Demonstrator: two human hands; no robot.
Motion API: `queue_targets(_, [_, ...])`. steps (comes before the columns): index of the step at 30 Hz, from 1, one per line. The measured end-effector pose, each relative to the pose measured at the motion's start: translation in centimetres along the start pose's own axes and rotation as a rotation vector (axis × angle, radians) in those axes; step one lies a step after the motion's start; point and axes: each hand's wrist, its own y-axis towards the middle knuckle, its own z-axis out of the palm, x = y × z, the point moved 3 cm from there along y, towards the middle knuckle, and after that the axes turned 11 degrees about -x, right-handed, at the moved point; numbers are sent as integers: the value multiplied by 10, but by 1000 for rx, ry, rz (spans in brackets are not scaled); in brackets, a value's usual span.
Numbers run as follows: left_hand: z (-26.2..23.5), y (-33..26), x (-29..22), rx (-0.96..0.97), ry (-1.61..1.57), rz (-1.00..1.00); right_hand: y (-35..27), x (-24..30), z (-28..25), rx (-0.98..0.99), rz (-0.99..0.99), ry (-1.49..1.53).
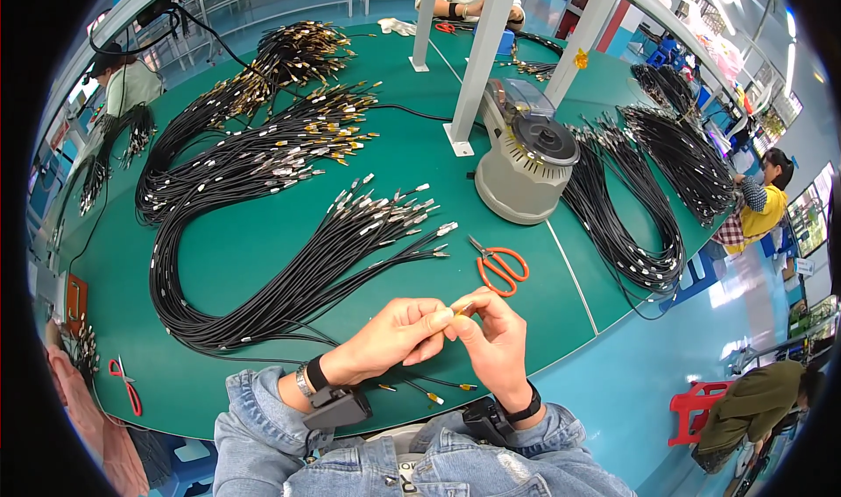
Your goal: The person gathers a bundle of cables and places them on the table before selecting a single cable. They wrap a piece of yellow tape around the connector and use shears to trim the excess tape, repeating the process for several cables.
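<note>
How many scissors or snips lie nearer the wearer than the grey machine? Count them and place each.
2: orange-handled snips just beyond the right hand, and red-handled scissors at the table's left near edge. More could be hidden under cables.

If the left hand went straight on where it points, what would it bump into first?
Most likely the right hand, which seems to touch the left hand, though exact depth is unclear.

The light is bright, with glowing ceiling lamps and windows to the right of the green table, which appears quite sharp, while around it straight edges bend toward black borders.
</note>
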Motion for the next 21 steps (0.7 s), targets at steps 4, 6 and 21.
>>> queue_targets(4, [0, 0, 5, 17, -44, -29, -2, -4, 0, 31, 5, 7])
queue_targets(6, [-4, 1, 5, 49, -69, -49, -2, -3, 0, 60, 74, 148])
queue_targets(21, [-45, 24, 10, -567, 1330, 832, 127, -7, -85, -339, -14, -109])
